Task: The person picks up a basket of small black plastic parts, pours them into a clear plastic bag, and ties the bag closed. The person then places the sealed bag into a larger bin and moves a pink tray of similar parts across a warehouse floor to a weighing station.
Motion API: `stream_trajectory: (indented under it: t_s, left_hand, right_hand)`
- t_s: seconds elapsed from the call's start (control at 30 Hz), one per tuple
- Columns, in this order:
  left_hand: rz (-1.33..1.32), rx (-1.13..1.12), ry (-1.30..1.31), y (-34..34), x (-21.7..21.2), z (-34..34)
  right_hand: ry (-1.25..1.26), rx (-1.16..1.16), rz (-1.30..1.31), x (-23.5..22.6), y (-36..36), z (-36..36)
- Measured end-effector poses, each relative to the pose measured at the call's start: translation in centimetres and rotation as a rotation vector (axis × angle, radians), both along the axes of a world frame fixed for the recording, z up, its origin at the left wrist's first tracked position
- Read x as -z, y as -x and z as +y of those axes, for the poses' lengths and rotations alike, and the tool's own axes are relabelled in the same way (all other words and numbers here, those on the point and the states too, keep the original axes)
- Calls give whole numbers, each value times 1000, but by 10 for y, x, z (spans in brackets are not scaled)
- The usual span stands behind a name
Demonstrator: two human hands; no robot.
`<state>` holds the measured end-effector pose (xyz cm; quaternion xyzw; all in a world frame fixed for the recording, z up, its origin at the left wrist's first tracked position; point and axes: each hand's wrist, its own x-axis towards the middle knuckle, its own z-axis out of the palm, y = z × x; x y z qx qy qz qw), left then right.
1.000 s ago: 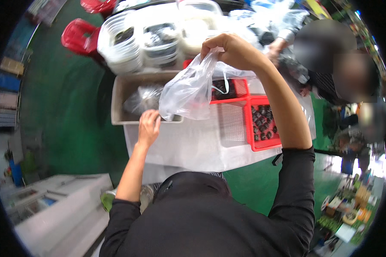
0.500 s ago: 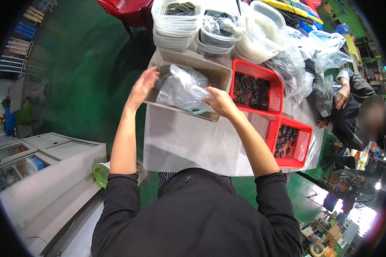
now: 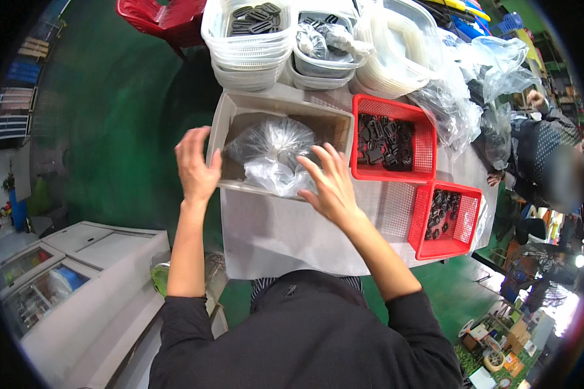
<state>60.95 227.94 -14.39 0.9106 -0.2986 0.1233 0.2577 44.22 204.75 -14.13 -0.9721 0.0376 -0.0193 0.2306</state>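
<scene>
A clear plastic bag (image 3: 272,146), bunched at its top, lies inside a grey-beige rectangular bin (image 3: 240,100) on the table. What the bag holds is hard to make out. At the bin's left wall is my left hand (image 3: 197,167), fingers spread, its thumb by the rim. My right hand (image 3: 331,185) hovers over the bin's near right corner, fingers apart and nothing in them. Right of the bin, a red basket (image 3: 396,174) holds black plastic buckles (image 3: 384,144). A smaller red basket (image 3: 444,247) nearer to me holds small black parts (image 3: 442,211).
Stacked clear tubs (image 3: 250,58), some with black parts, line the table's far side. Plastic bags (image 3: 499,71) heap up at the far right, near a co-worker (image 3: 538,155). A red chair (image 3: 165,23) stands beyond the table; a white cabinet (image 3: 104,272) is at left.
My right hand has let go of the plastic bag, which now sits lower in the bin. My left hand has come out to the bin's left side. The view has shifted slightly.
</scene>
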Motion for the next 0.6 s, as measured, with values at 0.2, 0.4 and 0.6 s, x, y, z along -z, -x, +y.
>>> stream_trajectory:
  t_s: [0.2, 0.4, 0.6]
  left_hand:
    - [649, -205, 207, -8, 55, 15]
    - [527, -341, 278, 12, 63, -8]
    - [864, -229, 360, -54, 63, 9]
  right_hand:
    - [55, 130, 53, 34, 50, 18]
    - [138, 121, 22, 33, 25, -21]
    - [227, 119, 22, 27, 27, -15]
